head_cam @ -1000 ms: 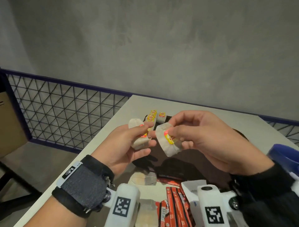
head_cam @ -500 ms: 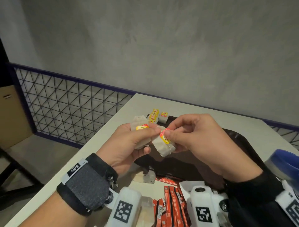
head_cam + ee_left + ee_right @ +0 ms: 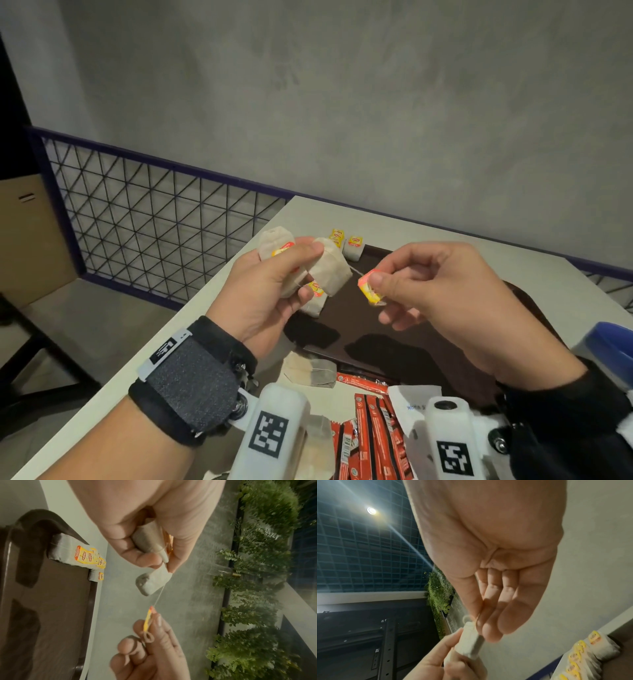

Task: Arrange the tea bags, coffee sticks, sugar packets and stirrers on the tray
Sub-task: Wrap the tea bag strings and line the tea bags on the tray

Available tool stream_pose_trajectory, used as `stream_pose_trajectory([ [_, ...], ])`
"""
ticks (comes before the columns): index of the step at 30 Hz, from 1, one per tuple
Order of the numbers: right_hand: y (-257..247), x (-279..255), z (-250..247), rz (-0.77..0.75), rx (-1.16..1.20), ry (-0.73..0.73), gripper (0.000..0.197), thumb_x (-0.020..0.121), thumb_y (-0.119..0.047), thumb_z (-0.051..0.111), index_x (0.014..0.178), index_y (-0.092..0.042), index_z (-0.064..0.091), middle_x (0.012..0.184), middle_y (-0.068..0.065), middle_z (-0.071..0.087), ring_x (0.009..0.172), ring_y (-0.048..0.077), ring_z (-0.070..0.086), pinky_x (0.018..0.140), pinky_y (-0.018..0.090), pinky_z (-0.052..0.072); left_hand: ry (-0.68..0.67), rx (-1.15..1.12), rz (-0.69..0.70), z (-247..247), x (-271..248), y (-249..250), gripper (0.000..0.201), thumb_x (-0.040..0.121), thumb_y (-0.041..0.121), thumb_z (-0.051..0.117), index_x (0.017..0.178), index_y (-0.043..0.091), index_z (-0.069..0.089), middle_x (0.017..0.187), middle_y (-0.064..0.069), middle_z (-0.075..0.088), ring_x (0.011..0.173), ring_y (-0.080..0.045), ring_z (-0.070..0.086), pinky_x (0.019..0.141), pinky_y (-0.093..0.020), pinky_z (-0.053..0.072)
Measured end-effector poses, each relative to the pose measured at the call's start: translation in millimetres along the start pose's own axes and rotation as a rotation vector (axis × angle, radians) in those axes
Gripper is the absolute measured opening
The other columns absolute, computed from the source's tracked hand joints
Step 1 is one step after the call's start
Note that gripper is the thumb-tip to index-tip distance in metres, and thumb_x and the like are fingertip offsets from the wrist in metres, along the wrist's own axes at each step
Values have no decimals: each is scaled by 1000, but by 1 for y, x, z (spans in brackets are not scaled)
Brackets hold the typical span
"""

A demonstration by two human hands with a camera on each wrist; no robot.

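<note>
Nearest the camera, at the bench's front edge, red coffee sticks (image 3: pixel 371 442) lie in a loose heap beside a white sugar packet (image 3: pixel 416 397) and a loose tea bag (image 3: pixel 310 370). Just beyond them sits the dark brown tray (image 3: pixel 394 329), its floor mostly bare.

Above the tray's left side, the left hand (image 3: pixel 270 291) has its grip clamped on two tea bags (image 3: pixel 329 270), thumb across the top and fingers curled beneath. The right hand (image 3: pixel 435 284) pinches a yellow-and-red paper tag (image 3: pixel 370 286) between thumb and forefinger, its other fingers loosely curled; a thin string (image 3: pixel 158 596) runs taut from the tag to the nearer held bag.

Another tea bag (image 3: pixel 313 301) lies at the tray's left edge under the left hand, and at the tray's far left corner three more bags (image 3: pixel 352 248) with yellow tags stand in a row.

The bench (image 3: pixel 428 233) is pale and matt. Behind it runs a dark blue rail with black wire mesh (image 3: pixel 154 212), then a rough grey wall (image 3: pixel 342 102). A cardboard box (image 3: pixel 30 236) stands at far left.

Half a second ago the hands were touching, the tag pressed against its bag; now the right hand has drawn away, pulling the tag off and the string out straight.
</note>
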State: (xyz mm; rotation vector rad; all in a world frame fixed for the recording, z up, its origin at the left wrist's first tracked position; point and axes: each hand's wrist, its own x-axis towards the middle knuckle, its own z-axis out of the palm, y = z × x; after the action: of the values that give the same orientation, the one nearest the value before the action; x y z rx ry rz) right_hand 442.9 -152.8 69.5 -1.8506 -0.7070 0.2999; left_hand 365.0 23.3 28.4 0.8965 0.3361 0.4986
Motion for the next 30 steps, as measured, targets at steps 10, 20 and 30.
stream_pose_trajectory([
  [10, 12, 7, 2, 236, 151, -34, 8, 94, -5, 69, 93, 1, 74, 79, 22, 74, 62, 24, 68, 55, 31, 58, -59, -262, -3, -1, -6, 19, 13, 70, 15, 74, 81, 18, 69, 78, 2, 68, 58, -6, 61, 41, -12, 39],
  [20, 19, 3, 23, 236, 216, -114, 11, 94, -9, 70, 101, -2, 75, 86, 15, 73, 67, 19, 66, 53, 29, 57, -282, -122, -60, 3, -13, 10, 13, 77, 11, 69, 66, 18, 71, 65, 5, 65, 48, -4, 56, 35, -11, 31],
  [30, 2, -3, 19, 6, 346, -100, 10, 93, -2, 67, 101, 2, 73, 93, 32, 69, 62, 29, 59, 46, 26, 51, -337, 49, -31, 0, -10, 5, 15, 75, 11, 71, 87, 10, 62, 63, -1, 59, 43, -8, 48, 36, -15, 35],
])
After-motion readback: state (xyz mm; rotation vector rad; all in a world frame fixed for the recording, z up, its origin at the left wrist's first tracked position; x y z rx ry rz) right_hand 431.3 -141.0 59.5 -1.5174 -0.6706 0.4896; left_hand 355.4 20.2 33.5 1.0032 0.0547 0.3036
